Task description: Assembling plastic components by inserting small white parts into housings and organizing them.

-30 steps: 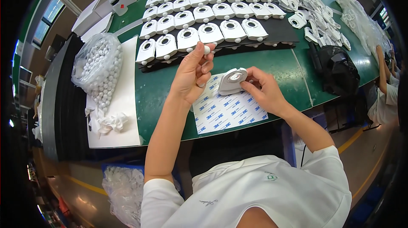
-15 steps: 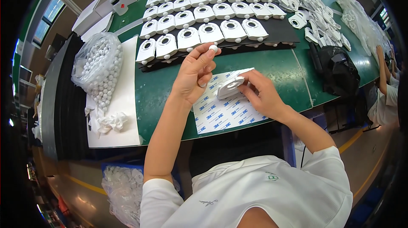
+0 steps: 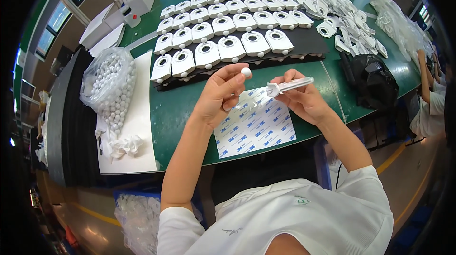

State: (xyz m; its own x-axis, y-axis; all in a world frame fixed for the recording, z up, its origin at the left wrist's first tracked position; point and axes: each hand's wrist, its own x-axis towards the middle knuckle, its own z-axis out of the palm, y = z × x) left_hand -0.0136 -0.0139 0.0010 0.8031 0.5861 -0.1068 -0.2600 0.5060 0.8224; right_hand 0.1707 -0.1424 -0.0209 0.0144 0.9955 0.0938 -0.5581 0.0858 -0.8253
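Between the thumb and fingertips of my left hand is a small white ball. My right hand grips a flat white plastic part, turned edge-on, its narrow end pointing toward the ball. The ball and the part are apart. Below both hands lies a printed white and blue backing sheet on the green table. Beyond my hands, several white plastic parts with round holes stand in rows on black foam, white balls at their near ends.
A clear bag of white balls rests on a white board at left. Loose white parts are heaped at back right, beside a black bag and clear plastic. Another person's arm shows at far right.
My right hand has lifted the white part off the sheet area and turned it edge-on. My left hand has shifted slightly right and nearer with the ball.
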